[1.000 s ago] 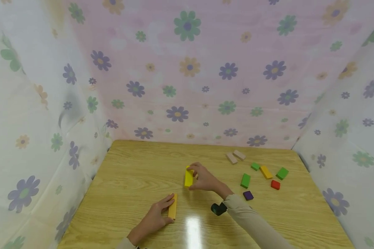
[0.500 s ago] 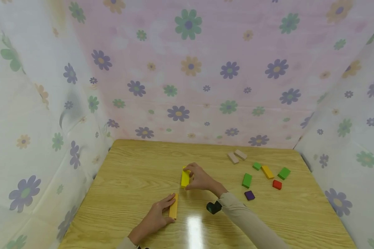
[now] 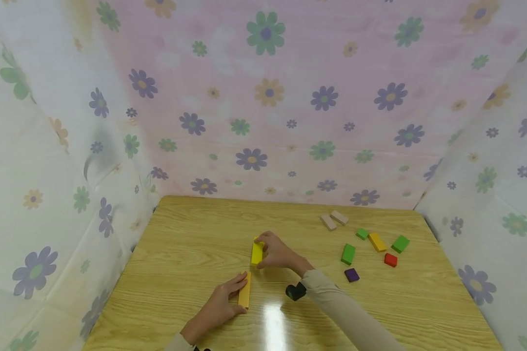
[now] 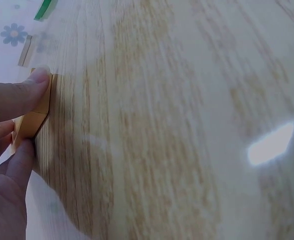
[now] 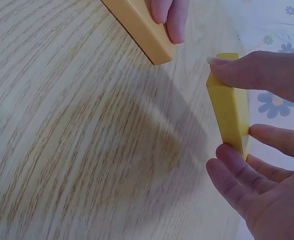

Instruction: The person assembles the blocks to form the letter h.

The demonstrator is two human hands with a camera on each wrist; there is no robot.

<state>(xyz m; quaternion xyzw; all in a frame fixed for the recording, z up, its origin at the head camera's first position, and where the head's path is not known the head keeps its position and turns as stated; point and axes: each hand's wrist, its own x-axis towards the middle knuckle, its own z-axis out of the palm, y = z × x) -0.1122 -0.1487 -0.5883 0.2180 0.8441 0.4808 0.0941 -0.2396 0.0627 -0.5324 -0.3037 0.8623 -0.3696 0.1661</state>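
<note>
In the head view, my left hand [image 3: 216, 306] grips an orange block [image 3: 244, 291] by its two ends on the wooden table. The left wrist view shows thumb and fingers round this block [image 4: 40, 102]. Ahead of it and slightly right, my right hand [image 3: 278, 252] pinches a yellow block [image 3: 256, 253] lengthwise between thumb and fingers. Seen from the right wrist, the yellow block [image 5: 228, 112] is tilted and apart from the orange block [image 5: 144, 32]. Whether its lower end touches the table I cannot tell.
On the table's right lie green blocks [image 3: 348, 254], another orange block [image 3: 376, 242], a red block [image 3: 390, 260] and a purple block [image 3: 352, 275]. Two plain wooden blocks [image 3: 328, 222] lie farther back. A black device [image 3: 295, 291] sits at my right wrist. Flowered cloth [image 3: 263, 97] encloses the table's back and sides.
My right hand has shifted left with the yellow block, bringing it to just beyond the orange block's far end. My left hand and the orange block have hardly moved.
</note>
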